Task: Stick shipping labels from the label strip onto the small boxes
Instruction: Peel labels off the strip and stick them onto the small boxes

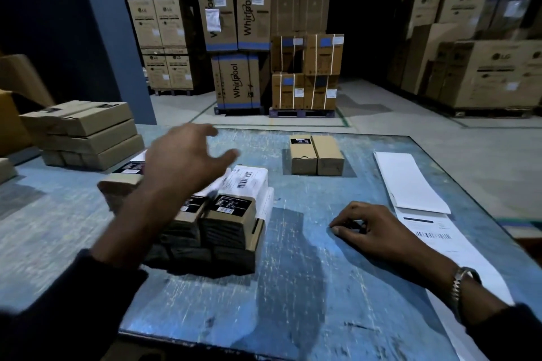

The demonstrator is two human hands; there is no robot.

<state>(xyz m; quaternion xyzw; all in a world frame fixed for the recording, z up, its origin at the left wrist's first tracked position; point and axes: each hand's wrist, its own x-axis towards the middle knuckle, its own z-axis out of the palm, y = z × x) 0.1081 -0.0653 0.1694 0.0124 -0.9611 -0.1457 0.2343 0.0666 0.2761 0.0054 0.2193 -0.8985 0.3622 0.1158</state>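
A stack of small brown boxes (pixel 231 226) with black stickers sits on the blue table (pixel 293 287) at centre left; one box on top carries a white shipping label (pixel 249 182). My left hand (pixel 187 161) hovers blurred above this stack, fingers spread, holding nothing. Two more small boxes (pixel 316 155) stand side by side further back. The white label strip (pixel 431 231) runs along the table's right edge, with a barcode label showing. My right hand (pixel 372 228) rests on the table beside the strip, fingers curled, tips touching the surface.
A pile of flat brown cartons (pixel 85 135) lies at the table's left. Large appliance cartons (pixel 240 38) on pallets stand on the warehouse floor beyond. A blue pillar (pixel 111 38) rises behind the table's left corner.
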